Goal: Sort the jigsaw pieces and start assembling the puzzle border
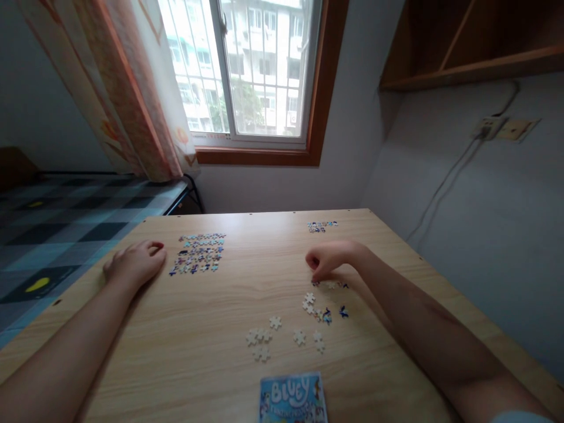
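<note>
On the left side of the table my left hand (136, 262) lies palm down, relaxed, with nothing in it. Just right of it are rows of puzzle pieces (198, 254) laid out in a block. My right hand (330, 258) is bent down at the wrist, its fingertips pinched at a small puzzle piece (315, 284) on the tabletop; the fingers partly hide it. A short row of pieces (332, 285) runs right from there. Closer to me lie blue printed pieces (343, 312) and several pale, face-down pieces (259, 336).
A blue puzzle box marked "Bluey" (293, 399) sits at the near edge of the wooden table (198, 341). Another small group of pieces (321, 226) is at the far right. A checked bed (88, 202) stands left; a cable (445, 182) hangs on the right wall.
</note>
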A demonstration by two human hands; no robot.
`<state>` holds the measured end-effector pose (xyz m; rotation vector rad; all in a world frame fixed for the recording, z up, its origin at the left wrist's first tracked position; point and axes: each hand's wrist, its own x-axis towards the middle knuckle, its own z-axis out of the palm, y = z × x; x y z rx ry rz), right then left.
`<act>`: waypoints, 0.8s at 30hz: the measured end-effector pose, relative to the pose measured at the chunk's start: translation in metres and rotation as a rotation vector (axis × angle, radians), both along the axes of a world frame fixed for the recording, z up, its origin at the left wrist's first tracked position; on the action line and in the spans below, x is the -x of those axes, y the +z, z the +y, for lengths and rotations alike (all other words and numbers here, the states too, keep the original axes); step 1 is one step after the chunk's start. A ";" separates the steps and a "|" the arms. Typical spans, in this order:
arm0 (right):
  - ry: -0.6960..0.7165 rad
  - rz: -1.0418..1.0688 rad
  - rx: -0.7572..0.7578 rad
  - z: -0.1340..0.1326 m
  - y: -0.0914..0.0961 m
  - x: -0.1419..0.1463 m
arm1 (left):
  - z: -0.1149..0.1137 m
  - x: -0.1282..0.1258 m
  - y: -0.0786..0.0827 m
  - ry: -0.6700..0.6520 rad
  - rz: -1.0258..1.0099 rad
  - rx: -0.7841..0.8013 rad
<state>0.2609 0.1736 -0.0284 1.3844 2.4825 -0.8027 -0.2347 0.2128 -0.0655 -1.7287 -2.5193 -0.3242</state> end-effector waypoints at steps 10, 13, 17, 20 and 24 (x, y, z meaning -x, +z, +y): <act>-0.414 0.043 -0.408 0.044 -0.026 -0.065 | 0.004 0.005 -0.001 0.011 0.012 0.030; -0.495 0.027 -0.467 0.049 -0.033 -0.084 | 0.004 0.007 -0.002 0.007 0.002 0.027; -0.589 0.026 -0.559 0.053 -0.041 -0.095 | 0.003 0.005 0.000 0.013 0.001 0.029; -0.616 0.045 -0.609 0.054 -0.048 -0.094 | 0.004 0.006 -0.001 0.003 0.008 0.034; -0.608 0.076 -0.642 0.055 -0.053 -0.091 | 0.007 0.011 -0.004 -0.024 0.003 0.023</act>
